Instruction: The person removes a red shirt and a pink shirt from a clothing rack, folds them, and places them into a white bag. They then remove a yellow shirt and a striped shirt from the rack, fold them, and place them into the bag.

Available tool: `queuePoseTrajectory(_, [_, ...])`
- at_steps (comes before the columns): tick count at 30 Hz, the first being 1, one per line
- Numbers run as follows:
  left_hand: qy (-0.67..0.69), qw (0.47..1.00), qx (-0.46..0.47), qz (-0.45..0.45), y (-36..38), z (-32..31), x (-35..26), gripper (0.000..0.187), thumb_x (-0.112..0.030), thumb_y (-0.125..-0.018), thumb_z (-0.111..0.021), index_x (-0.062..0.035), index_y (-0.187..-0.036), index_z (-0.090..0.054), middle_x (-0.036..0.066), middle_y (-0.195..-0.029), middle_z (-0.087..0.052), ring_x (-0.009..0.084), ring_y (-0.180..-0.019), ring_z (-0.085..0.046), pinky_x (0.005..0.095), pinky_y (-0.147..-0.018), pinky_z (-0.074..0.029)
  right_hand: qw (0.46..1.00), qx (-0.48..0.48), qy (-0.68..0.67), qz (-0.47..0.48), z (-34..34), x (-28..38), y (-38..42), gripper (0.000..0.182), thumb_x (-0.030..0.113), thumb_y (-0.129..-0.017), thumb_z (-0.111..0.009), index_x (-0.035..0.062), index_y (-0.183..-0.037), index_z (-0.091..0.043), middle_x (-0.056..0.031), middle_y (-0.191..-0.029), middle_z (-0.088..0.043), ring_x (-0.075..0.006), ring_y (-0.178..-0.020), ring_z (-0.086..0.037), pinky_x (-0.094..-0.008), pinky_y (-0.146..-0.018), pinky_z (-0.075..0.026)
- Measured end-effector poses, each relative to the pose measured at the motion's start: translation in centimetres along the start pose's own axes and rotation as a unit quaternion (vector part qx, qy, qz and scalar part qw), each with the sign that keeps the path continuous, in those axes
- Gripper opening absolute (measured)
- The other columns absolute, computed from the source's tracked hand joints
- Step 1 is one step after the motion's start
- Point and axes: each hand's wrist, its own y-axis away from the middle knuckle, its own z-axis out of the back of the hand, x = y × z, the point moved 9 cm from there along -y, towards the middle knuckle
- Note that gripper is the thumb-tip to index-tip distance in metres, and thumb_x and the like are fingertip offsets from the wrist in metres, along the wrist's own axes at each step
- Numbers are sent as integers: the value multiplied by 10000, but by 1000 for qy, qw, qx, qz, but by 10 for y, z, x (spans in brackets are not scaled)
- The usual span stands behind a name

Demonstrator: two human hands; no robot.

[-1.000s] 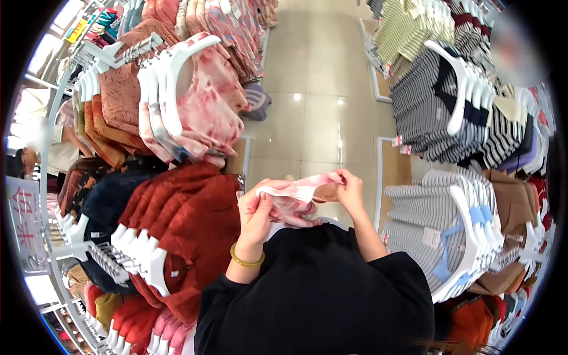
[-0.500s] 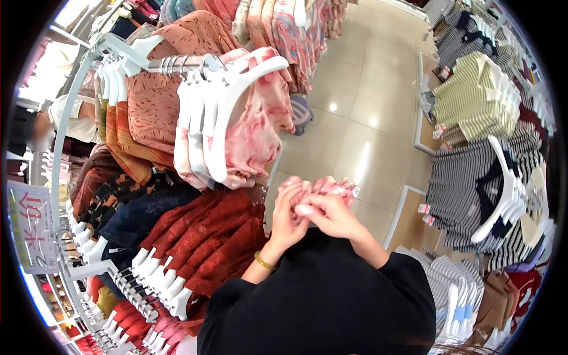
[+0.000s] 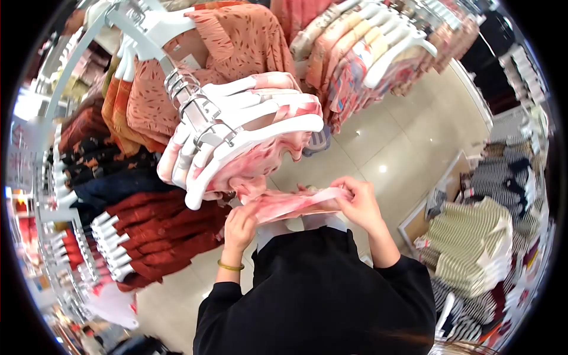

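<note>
A pink and white tie-dye garment (image 3: 290, 205) is drawn out as a band between my two hands, in front of my waist. My left hand (image 3: 239, 229), with a yellow bangle at the wrist, is closed on the band's left end. At the other end my right hand (image 3: 360, 204) pinches the fabric between thumb and fingers. Just beyond, matching pink cloth (image 3: 251, 167) hangs from the front white hanger (image 3: 269, 131), and the stretched band meets it in this view. Several white hangers crowd together at the end of the metal rail arm (image 3: 198, 115).
Orange-pink patterned tops (image 3: 242, 44) hang behind the arm, and dark red garments (image 3: 168, 231) hang low on the left. More printed tops (image 3: 349, 65) line the far rack. Striped shirts (image 3: 467, 236) are on the right, past the tiled floor (image 3: 390, 139).
My hands have moved apart, spreading the bunched pink fabric into a band. The view has turned, so the hangers now appear closer and the striped shirts lower on the right.
</note>
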Motion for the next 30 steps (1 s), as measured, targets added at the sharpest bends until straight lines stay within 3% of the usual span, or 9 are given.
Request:
queuePoseTrajectory(1, [-8, 1000, -3, 19, -3, 3, -7, 127, 67, -672, -592, -24, -754, -559, 126, -1030, -648, 292, -919, -645, 385, -780, -514, 999, -11, 44, -1, 9, -8, -11, 249, -36, -689, -569, 0, -923, -647, -59, -584, -535, -94, -546, -486, -241, -527, -396])
queuePoseTrajectory(2, [-29, 999, 11, -40, -7, 9, -31, 91, 30, -694, -611, -34, -734, -561, 118, -1028, -658, 277, -941, -650, 376, -757, -518, 996, 20, 81, -30, 10, -20, -22, 247, 34, -691, -620, 36, -937, -648, -119, -638, -561, -254, -607, -573, -345, -570, -450])
queuePoseTrajectory(3, [-53, 993, 25, -102, -12, 13, -53, 78, -7, -715, -631, -45, -713, -563, 110, -1026, -667, 261, -963, -656, 368, -733, -523, 996, 39, 83, -21, 12, -22, -32, 247, 34, -691, -620, 36, -937, -648, -119, -638, -561, -254, -607, -573, -345, -570, -450])
queuePoseTrajectory(9, [-272, 961, 10, 44, -31, 46, -59, 40, -109, -823, -634, -96, -784, -634, 99, -1075, -677, 218, -961, -659, 391, -881, -395, 975, 199, 30, 92, -9, 22, -69, 324, 14, -678, -696, 7, -997, -637, -63, -736, -591, -154, -656, -552, -260, -611, -451])
queuePoseTrajectory(12, [-358, 927, -26, 111, -26, 68, -52, 61, -149, -845, -631, -95, -867, -647, 104, -1080, -680, 213, -953, -651, 387, -890, -399, 969, 88, 47, 226, -6, 55, -92, 439, 136, -704, -758, 25, -1101, -606, -129, -1042, -610, -313, -935, -584, -386, -854, -438])
queuePoseTrajectory(16, [-433, 884, -11, 179, -10, 95, -49, 82, -135, -848, -601, -98, -888, -663, 158, -1145, -660, 243, -1015, -634, 395, -940, -379, 905, 14, 220, 364, -43, 71, -122, 559, 190, -697, -774, 58, -1194, -554, -115, -1032, -593, -300, -994, -564, -415, -851, -435])
queuePoseTrajectory(19, [-485, 839, -16, 247, 13, 128, -43, 52, -130, -825, -620, -117, -857, -658, 174, -1233, -618, 236, -1027, -626, 377, -922, -400, 888, 40, 263, 374, -73, 64, -133, 480, 157, -694, -757, 66, -1131, -580, -108, -990, -601, -300, -966, -578, -424, -830, -437])
queuePoseTrajectory(21, [-516, 812, -15, 272, 26, 149, -41, 97, -107, -793, -635, -125, -885, -660, 170, -1288, -581, 234, -1013, -624, 345, -856, -440, 898, 56, 261, 349, -81, 43, -141, 273, 95, -650, -721, 90, -895, -600, -113, -796, -601, -344, -767, -614, -424, -652, -476])
queuePoseTrajectory(30, [-538, 762, 27, 359, 78, 206, -21, 396, -19, -749, -597, -180, -1106, -659, 119, -1358, -526, 228, -941, -605, 325, -760, -470, 944, 26, 165, 286, -63, 48, -109, 278, 94, -702, -796, 13, -922, -648, -142, -775, -636, -292, -661, -617, -336, -615, -482])
